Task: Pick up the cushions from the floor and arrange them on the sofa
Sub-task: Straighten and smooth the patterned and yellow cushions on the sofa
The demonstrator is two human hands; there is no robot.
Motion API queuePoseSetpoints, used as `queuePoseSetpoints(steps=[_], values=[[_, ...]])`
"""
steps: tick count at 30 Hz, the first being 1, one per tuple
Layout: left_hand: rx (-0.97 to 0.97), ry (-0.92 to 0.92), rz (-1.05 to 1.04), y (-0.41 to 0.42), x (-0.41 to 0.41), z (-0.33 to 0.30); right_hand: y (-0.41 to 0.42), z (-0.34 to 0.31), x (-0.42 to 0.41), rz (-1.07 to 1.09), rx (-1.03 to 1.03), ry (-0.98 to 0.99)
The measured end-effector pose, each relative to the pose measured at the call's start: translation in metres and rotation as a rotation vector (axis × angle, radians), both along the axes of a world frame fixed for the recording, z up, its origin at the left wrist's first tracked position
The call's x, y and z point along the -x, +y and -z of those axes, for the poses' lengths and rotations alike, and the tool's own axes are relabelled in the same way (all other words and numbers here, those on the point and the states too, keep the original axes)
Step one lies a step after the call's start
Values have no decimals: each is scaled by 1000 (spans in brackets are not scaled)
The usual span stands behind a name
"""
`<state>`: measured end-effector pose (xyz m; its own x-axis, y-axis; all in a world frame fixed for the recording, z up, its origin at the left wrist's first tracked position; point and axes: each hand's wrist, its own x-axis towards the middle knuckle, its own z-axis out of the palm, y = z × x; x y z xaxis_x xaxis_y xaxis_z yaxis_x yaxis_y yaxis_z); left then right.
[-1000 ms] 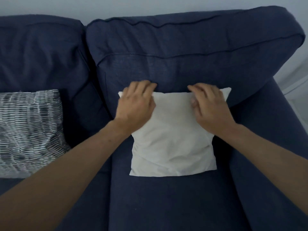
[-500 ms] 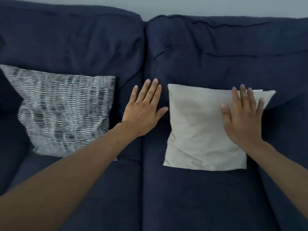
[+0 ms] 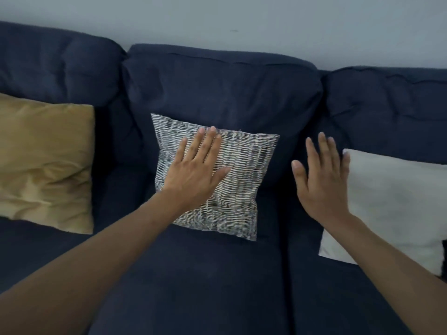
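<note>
Three cushions lean against the back of a dark blue sofa [image 3: 217, 281]. A mustard cushion [image 3: 46, 163] sits on the left seat. A black-and-white patterned cushion [image 3: 244, 180] stands in the middle, and my left hand [image 3: 196, 172] lies flat on its left half with fingers spread. A white cushion [image 3: 391, 206] rests on the right seat. My right hand [image 3: 321, 182] hovers open over the gap between the patterned and white cushions, its little finger close to the white cushion's top left corner. Neither hand holds anything.
A pale grey wall [image 3: 242, 22] runs behind the sofa back. Bare seat fabric lies in front of the cushions. The floor is out of view.
The view has swung left, bringing the mustard cushion in. My left hand moved from the seat gap onto the patterned cushion. My right hand came off the white cushion.
</note>
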<state>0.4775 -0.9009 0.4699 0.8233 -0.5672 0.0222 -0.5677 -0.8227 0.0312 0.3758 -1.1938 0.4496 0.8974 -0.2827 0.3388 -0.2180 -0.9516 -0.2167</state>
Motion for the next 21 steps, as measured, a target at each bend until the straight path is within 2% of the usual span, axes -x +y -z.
queuePoseSetpoints(steps=[6,10,15,18,21], values=[[39,31,-99,71,-30,20,79,10,-47,-134,-30,43],[101,39,-171,86,-38,40,122,35,-73,-244,-8,51],[214,-80,5,52,-64,67,155,74,-106,-362,109,22],[167,-90,125,31,-91,87,150,91,-122,-352,153,19],[103,-69,70,46,-120,108,123,105,-127,-315,200,18]])
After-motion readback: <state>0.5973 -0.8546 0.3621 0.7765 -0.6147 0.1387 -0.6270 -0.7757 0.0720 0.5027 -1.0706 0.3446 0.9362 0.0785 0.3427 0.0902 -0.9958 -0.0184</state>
